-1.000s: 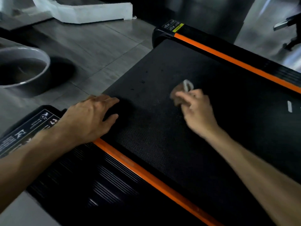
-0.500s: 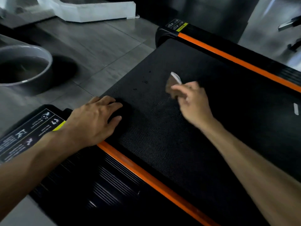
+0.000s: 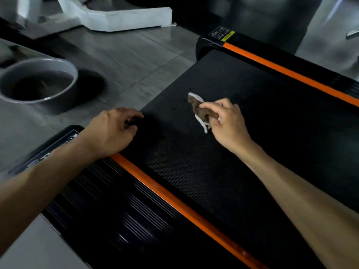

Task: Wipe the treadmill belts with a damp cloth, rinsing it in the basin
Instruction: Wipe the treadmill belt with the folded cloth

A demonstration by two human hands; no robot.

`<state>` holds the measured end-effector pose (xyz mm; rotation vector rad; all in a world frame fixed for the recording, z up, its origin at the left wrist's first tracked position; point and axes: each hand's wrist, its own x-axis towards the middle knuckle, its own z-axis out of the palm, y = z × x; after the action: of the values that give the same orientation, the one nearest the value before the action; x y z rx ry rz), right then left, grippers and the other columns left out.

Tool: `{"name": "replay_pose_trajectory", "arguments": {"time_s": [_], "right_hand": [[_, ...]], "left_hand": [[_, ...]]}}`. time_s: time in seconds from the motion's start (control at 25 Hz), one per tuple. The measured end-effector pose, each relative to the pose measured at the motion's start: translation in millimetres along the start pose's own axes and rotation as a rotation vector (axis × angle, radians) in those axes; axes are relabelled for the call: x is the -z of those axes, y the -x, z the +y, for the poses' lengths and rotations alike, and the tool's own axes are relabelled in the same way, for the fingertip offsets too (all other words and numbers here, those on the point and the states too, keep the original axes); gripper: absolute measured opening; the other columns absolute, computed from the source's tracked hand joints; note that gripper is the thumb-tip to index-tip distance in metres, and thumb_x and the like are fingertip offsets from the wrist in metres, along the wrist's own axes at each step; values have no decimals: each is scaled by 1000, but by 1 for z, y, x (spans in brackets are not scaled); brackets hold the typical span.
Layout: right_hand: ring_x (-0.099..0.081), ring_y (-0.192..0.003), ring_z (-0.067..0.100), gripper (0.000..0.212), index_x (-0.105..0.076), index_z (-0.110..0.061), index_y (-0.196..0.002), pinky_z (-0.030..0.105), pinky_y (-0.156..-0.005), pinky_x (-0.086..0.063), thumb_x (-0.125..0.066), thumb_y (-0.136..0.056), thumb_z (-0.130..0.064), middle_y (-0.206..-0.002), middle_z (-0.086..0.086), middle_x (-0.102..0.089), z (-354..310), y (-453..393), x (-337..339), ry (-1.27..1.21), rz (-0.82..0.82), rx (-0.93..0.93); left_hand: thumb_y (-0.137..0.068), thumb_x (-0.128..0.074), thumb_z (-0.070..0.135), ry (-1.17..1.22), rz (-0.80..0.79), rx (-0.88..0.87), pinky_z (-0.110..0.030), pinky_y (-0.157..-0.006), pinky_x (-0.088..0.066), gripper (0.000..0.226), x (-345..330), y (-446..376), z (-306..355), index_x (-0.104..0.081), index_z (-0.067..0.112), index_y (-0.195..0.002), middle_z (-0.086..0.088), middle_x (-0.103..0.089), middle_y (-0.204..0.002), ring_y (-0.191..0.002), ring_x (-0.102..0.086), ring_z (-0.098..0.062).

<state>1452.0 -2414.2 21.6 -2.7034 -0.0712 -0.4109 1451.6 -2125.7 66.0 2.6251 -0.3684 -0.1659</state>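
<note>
your right hand (image 3: pixel 227 123) has its fingers (image 3: pixel 210 105) curled round a small brown cloth (image 3: pixel 200 111) with a white edge, bunched up and pressed down on the black treadmill belt (image 3: pixel 194 171), roughly the middle of the view. a few dark specks sit on the belt just off the cloth toward 10 o'clock.

your left hand (image 3: pixel 110 131) is over at 9 o'clock from the cloth, sitting on the near edge of the belt where the orange side strip (image 3: pixel 174 200) starts. its fingers are loosely bent with the tips on the belt, not holding anything.

the basin (image 3: pixel 38 82) is on the floor (image 3: pixel 126 61) way out at 10 o'clock, well apart from the treadmill, grey and round with dark water in it. the second orange strip (image 3: pixel 281 70) runs along the far side at 1 to 2 o'clock. a white foam piece (image 3: pixel 120 18) lies on the floor at 11 o'clock.
</note>
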Motion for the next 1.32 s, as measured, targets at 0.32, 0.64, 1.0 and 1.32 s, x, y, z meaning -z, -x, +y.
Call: {"name": "replay_pose_trajectory", "arguments": {"time_s": [0.32,0.64,1.0,1.32], "right_hand": [[-45,-95,22,51,-60,-32,-129,38,-83,-44,-57,-84,-6,-119,1,-52,-96,61,-15,-198,-313,473],[-49,-105,34,46,-58,-33,-128,45,-92,-44,-57,-89,-9,-122,5,-51,-8,-37,-7,79,-29,-151],[-55,-98,24,51,-55,-30,-134,39,-93,-43,-61,-86,-12,-116,-3,-55,-73,30,-14,-296,-277,296],[-58,-104,17,42,-61,-20,-119,24,-84,-42,-65,-78,-11,-109,-3,-66,-72,4,18,-461,-436,103]], "left_hand": [[-91,-57,13,92,125,66,-26,-88,-40,34,-2,0,-4,-65,26,-121,1,-65,-119,-112,-59,-19],[-90,-57,21,-74,-84,-13,-37,-102,-39,53,-5,-1,-9,-42,29,-141,-1,-49,-136,-124,-48,-22],[-85,-54,45,-300,22,59,-44,-75,-51,18,-2,19,-34,-48,28,-85,-4,-60,-80,-80,-64,-34],[-50,-40,62,-329,-215,151,-35,-65,-44,43,18,15,-18,-46,24,-69,3,-57,-66,-64,-55,-20]]}}
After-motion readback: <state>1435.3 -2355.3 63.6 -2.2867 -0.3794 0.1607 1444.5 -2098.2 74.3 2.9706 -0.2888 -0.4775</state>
